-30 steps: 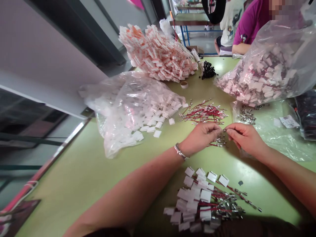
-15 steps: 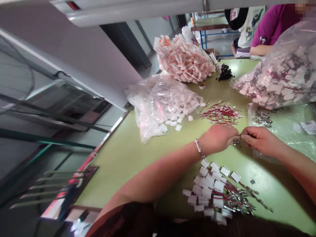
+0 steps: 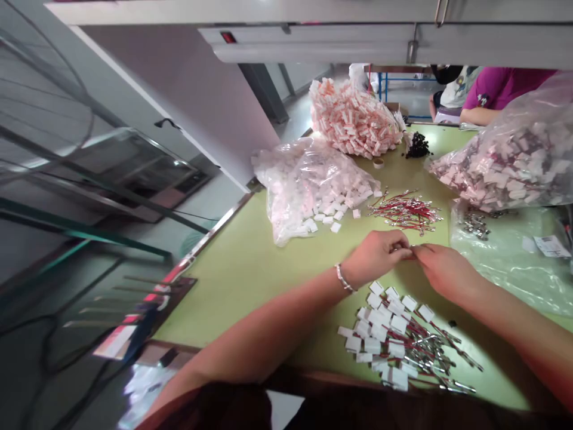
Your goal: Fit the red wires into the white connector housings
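My left hand (image 3: 380, 254), with a bracelet at its wrist, is closed in a pinch above the table. Its fingertips meet those of my right hand (image 3: 441, 269), also pinched. Whatever lies between them is mostly hidden; only a small metallic glint shows. Just beyond my hands is a loose pile of red wire leads (image 3: 407, 212) with metal terminals. Nearer to me lies a heap of white plastic connector housings (image 3: 378, 331) joined to red wires whose metal ends (image 3: 436, 349) point right.
A clear bag (image 3: 286, 197) spills white housings at the left. Behind it rise a pink-and-white pile (image 3: 353, 119), a tape roll (image 3: 378, 162) and black bits (image 3: 417, 145). A full bag (image 3: 514, 155) and flat plastic (image 3: 514, 257) lie right. Across sits a person in a purple sleeve (image 3: 490, 89).
The view has tilted upward and shifted. My hands have come closer together, and the right hand has turned more palm-down, its fingers now meeting the left fingertips.
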`<state>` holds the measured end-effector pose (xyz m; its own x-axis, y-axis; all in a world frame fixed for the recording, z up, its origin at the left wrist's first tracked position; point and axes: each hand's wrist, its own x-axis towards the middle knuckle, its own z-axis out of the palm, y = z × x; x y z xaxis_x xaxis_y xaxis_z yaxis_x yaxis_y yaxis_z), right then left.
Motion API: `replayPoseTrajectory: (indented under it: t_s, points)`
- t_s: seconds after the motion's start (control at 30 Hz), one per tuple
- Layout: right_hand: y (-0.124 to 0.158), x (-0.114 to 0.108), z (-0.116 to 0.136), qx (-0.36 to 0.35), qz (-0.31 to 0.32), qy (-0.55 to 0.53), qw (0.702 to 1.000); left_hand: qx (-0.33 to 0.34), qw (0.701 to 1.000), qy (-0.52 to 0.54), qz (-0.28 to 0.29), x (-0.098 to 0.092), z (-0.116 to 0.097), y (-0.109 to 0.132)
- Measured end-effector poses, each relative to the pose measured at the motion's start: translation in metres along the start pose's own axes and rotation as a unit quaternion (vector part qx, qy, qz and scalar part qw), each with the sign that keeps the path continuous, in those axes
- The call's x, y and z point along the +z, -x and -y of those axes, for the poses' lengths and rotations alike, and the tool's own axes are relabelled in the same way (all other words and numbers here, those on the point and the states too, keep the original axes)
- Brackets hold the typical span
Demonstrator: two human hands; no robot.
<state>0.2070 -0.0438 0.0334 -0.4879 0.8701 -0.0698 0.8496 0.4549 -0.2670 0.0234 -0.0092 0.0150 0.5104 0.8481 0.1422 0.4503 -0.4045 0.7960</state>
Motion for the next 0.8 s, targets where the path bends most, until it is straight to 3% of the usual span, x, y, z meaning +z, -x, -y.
replayPoseTrajectory:
  t_s: [0.07, 0.1, 0.17, 0.2, 0.27, 0.37, 0.47, 0.57, 0.67, 0.73, 0.8]
  points:
    - [-0.004, -0.005, 0.000, 0.017, -0.009, -0.016, 1.000, -0.009, 0.998, -0.046, -0.034, -0.018, 0.007, 0.003]
    - [-0.005, -0.008, -0.003, 0.025, -0.014, -0.042, 0.999, -0.037, 0.989, -0.110, -0.092, -0.030, 0.013, 0.005]
    - [-0.007, -0.012, -0.014, 0.039, -0.023, -0.111, 0.993, -0.127, 0.938, -0.271, -0.177, -0.053, 0.031, 0.008]
    - [-0.007, -0.013, -0.020, 0.046, -0.032, -0.143, 0.988, -0.164, 0.914, -0.324, -0.178, -0.063, 0.041, 0.010]
    - [-0.007, -0.011, -0.030, 0.065, -0.069, -0.199, 0.975, -0.203, 0.899, -0.358, -0.148, -0.075, 0.060, 0.013]
    - [-0.007, -0.002, -0.039, 0.094, -0.119, -0.263, 0.953, -0.209, 0.905, -0.351, -0.116, -0.077, 0.081, 0.015]
    - [-0.005, 0.005, -0.042, 0.101, -0.117, -0.289, 0.945, -0.178, 0.922, -0.323, -0.118, -0.074, 0.088, 0.014]
    - [-0.005, 0.009, -0.042, 0.097, -0.111, -0.299, 0.943, -0.151, 0.947, -0.249, -0.137, -0.073, 0.082, 0.013]
    - [-0.005, 0.013, -0.039, 0.088, -0.118, -0.295, 0.944, -0.185, 0.969, -0.052, -0.154, -0.063, 0.067, 0.014]
    - [-0.003, 0.016, -0.034, 0.079, -0.134, -0.274, 0.949, -0.205, 0.959, 0.144, -0.130, -0.049, 0.054, 0.014]
    - [-0.001, 0.016, -0.027, 0.065, -0.155, -0.244, 0.955, -0.208, 0.925, 0.306, -0.088, -0.030, 0.041, 0.013]
